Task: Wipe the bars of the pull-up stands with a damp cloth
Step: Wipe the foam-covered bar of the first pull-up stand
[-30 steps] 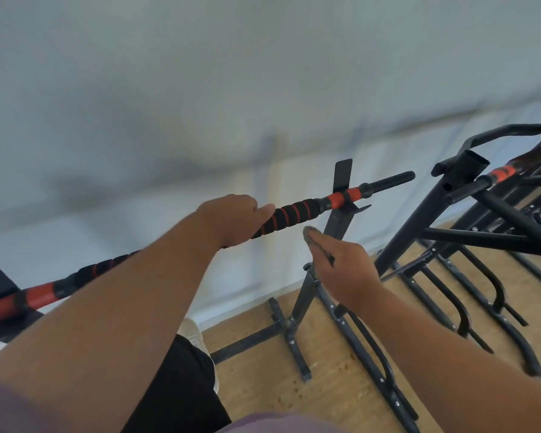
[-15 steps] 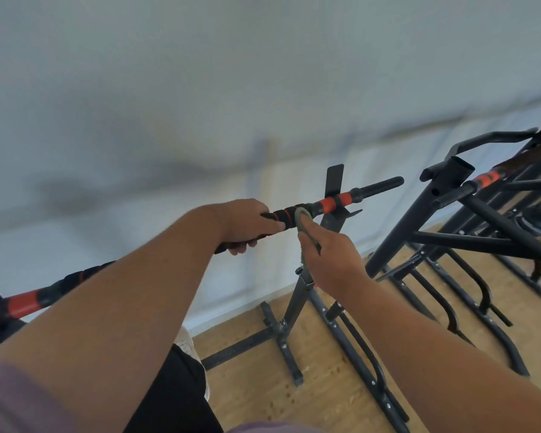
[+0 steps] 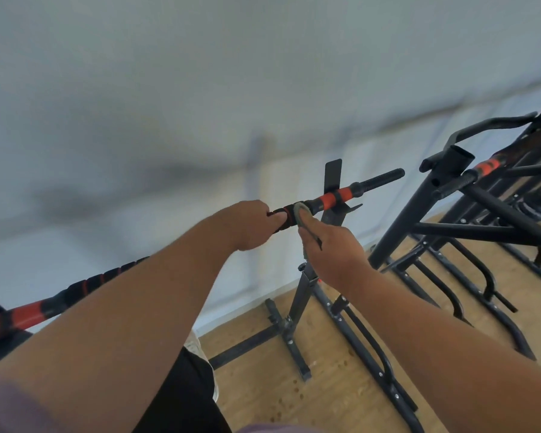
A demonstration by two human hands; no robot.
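My left hand (image 3: 250, 225) grips the bar (image 3: 334, 197); my right hand (image 3: 333, 250) pinches the cloth (image 3: 300, 214) against it, beside the left. The thin cloth could slip off the ridged grip.

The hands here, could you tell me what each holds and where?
Left hand grips the bar on its black foam; right hand pinches the grey cloth against it.

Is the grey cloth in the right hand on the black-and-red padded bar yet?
Touching. The head view shows the grey cloth, pinched by the right hand, pressed against the black-and-red padded bar beside the left hand.
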